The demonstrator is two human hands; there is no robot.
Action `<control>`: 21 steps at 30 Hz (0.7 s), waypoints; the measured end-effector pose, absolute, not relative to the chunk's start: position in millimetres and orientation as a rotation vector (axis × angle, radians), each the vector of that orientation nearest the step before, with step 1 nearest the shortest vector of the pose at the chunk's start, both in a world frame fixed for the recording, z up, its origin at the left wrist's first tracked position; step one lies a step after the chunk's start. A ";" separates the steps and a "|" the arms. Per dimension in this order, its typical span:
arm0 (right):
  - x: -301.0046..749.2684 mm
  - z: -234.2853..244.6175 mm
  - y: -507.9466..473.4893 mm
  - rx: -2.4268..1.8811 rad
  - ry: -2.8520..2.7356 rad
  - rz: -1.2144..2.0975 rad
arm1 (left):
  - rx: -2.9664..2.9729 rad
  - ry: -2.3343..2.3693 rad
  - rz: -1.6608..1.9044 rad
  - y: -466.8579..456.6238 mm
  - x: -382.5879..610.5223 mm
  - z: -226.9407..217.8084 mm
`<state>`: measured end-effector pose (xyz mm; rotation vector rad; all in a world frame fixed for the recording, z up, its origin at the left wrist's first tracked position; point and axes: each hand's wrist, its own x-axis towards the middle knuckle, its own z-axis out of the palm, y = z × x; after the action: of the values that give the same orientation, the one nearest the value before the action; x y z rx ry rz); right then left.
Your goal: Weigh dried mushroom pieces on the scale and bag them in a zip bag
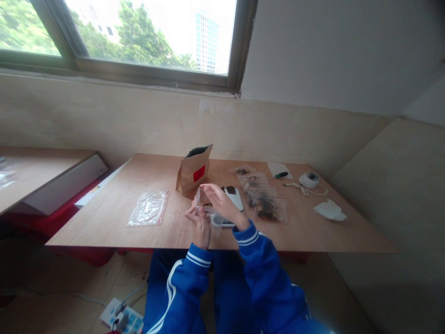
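A clear plastic bag (216,220) is between my two hands above the front of the table. My left hand (200,227) is closed on its lower left part, palm turned up and fingers pointing left. My right hand (224,203) grips the bag's upper side with its fingers nearly straight. What lies inside the bag between my fingers is hard to make out. Just behind my right hand is a white scale (238,199), partly hidden, with dark brown dried pieces (230,189) on it. A brown paper pouch (193,170) with a red label stands upright with its top open, beyond my left hand.
A flat zip bag (148,208) lies left on the table (114,208). Several zip bags of dark dried pieces (267,207) overlap at right. Farther right are a green-handled screwdriver (282,175), a white dome camera (308,179) with cable, and a crumpled white tissue (329,210). A power strip (122,316) lies below.
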<state>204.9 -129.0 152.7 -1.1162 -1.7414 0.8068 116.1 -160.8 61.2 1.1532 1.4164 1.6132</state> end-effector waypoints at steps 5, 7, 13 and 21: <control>238.4 115.8 -115.4 -1.294 -1.636 0.447 | 1.030 1.537 1.583 -159.8 104.7 68.2; 247.1 90.2 -109.1 -1.429 -1.771 0.359 | 1.014 1.559 1.575 -159.5 101.1 69.6; 248.3 39.9 -101.3 -1.530 -2.007 0.241 | 1.035 1.580 1.581 -162.1 98.2 68.3; 261.4 42.2 -101.3 -1.457 -1.953 0.321 | 1.019 1.620 1.537 -165.0 95.1 65.6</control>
<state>261.4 -101.3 42.2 -1.4567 -1.9534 0.3209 95.1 -165.0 65.6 1.0189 1.6197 1.5374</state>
